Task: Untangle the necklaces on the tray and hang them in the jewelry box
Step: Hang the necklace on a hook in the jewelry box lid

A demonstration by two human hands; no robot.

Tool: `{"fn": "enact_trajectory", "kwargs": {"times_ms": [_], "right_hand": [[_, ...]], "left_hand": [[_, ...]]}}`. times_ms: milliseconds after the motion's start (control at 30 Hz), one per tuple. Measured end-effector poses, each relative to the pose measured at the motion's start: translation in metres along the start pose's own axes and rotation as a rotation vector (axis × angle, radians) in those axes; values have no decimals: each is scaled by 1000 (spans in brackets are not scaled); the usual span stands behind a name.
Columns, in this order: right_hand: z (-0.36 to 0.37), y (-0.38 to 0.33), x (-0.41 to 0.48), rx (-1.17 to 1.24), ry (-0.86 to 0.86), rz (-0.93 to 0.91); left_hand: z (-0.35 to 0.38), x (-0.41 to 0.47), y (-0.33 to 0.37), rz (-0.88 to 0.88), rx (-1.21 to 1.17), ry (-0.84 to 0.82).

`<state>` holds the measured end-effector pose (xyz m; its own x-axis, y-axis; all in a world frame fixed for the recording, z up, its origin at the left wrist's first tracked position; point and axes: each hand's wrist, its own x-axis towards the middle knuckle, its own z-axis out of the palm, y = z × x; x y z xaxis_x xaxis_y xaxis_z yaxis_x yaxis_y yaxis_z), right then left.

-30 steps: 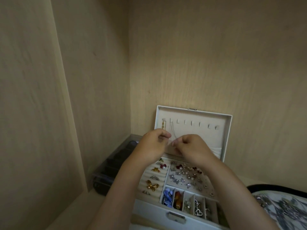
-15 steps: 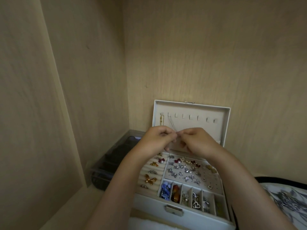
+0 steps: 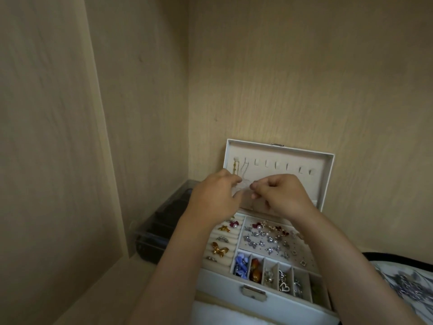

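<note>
Left hand [image 3: 215, 195] and right hand [image 3: 281, 193] pinch a fine silvery necklace [image 3: 243, 171].

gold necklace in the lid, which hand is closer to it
Left. The left hand is just below the gold necklace, almost touching it; the right hand is farther off, down to its right.
</note>
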<state>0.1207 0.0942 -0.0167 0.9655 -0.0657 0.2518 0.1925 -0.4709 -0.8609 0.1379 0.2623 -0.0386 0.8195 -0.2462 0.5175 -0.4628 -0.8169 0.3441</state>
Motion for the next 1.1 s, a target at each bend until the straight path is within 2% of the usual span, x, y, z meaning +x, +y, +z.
{"fn": "enact_trajectory", "kwargs": {"times_ms": [100, 367, 567, 767, 900, 1100], "right_hand": [[-6, -8, 12, -7, 41, -35], [-13, -19, 41, -202, 10, -150], [-5, -13, 46, -342, 7, -199], [7, -4, 36, -631, -69, -261], [8, 3, 25, -758, 2, -358], [6, 8, 13, -801, -139, -295]], "left_hand": [[5, -1, 1, 42, 138, -19], [14, -5, -3, 113, 128, -29], [18, -4, -3, 96, 103, 21], [18, -3, -4, 83, 103, 65], [17, -2, -4, 73, 83, 63], [14, 0, 0, 66, 65, 25]]}}
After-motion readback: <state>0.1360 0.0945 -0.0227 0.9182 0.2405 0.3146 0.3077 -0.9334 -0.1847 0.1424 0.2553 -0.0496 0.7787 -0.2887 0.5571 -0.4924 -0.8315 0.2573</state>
